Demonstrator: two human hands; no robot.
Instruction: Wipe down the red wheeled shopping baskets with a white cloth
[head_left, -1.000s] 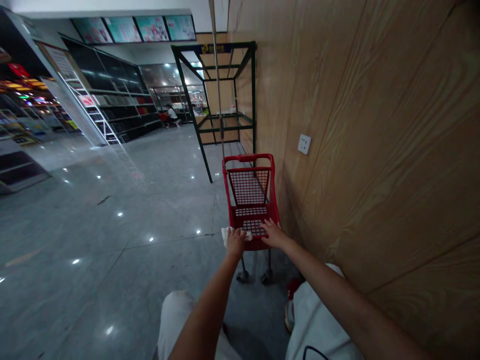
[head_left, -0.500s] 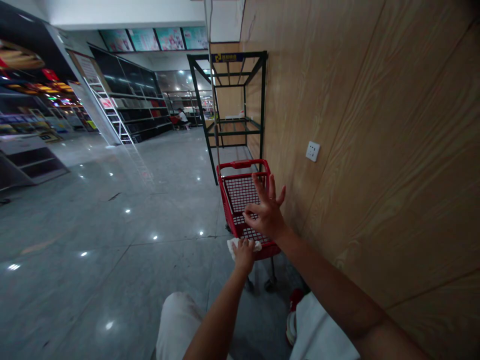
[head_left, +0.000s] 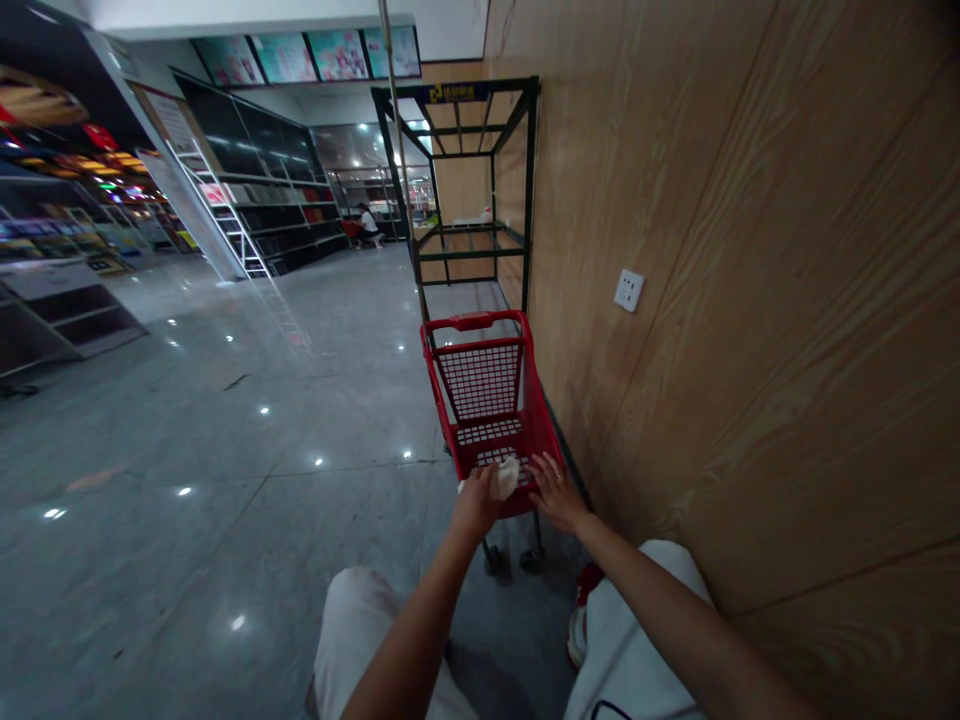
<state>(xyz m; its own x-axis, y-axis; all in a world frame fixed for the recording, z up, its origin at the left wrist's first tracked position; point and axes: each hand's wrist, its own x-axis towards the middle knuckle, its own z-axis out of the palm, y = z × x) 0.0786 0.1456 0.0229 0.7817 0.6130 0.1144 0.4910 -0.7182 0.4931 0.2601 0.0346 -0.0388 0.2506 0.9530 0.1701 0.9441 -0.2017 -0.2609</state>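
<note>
A small red shopping cart (head_left: 487, 385) stands on the grey tiled floor close beside a wooden wall. My left hand (head_left: 478, 503) is closed on a crumpled white cloth (head_left: 505, 476) and presses it against the cart's near rim. My right hand (head_left: 555, 490) rests on the same rim just to the right, fingers spread. My knees in light trousers show at the bottom of the view.
The wood-panelled wall (head_left: 750, 300) with a white socket (head_left: 628, 290) runs along the right. A dark green metal rack (head_left: 469, 190) stands behind the cart. A ladder (head_left: 232, 220) and dark shelving are far left. A person sits far back.
My right hand, raised in the air half a second ago, has come back down onto the cart's rim. My left hand has shifted the cloth up onto the rim.
</note>
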